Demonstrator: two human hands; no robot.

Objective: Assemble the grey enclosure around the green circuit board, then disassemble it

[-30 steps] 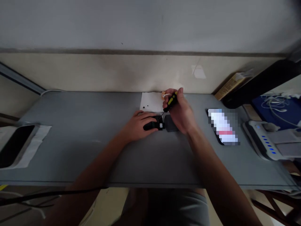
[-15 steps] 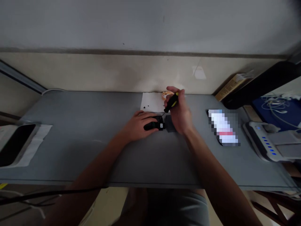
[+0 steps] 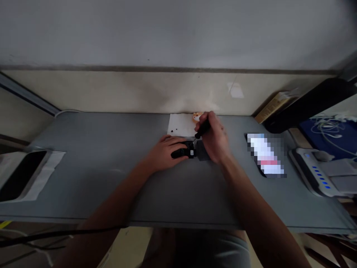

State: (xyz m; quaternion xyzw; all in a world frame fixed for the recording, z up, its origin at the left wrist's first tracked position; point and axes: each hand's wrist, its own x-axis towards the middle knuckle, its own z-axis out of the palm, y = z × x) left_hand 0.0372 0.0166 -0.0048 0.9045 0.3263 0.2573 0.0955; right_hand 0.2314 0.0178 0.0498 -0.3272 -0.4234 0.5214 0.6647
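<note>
My left hand [image 3: 164,149] lies over a small black device [image 3: 184,150] on the grey table [image 3: 111,167], fingers curled round it and pressing it down. My right hand [image 3: 214,139] is closed round a black screwdriver [image 3: 201,130], whose tip points down onto the device's right end. A dark grey flat piece [image 3: 203,153] lies just right of the device, partly under my right hand. Behind them a white sheet of paper [image 3: 180,124] holds a few tiny dark specks, perhaps screws.
A small orange figure [image 3: 196,116] sits at the paper's far right corner. A blurred-out phone [image 3: 264,154] lies to the right, and a grey unit with blue lights [image 3: 318,173] beyond it. A dark phone on a white cloth [image 3: 22,175] sits at the far left. The wall runs along the back.
My right hand has dropped lower and closed over the screwdriver handle, so its yellow marking no longer shows. The left hand and device have stayed put. The view has tilted slightly.
</note>
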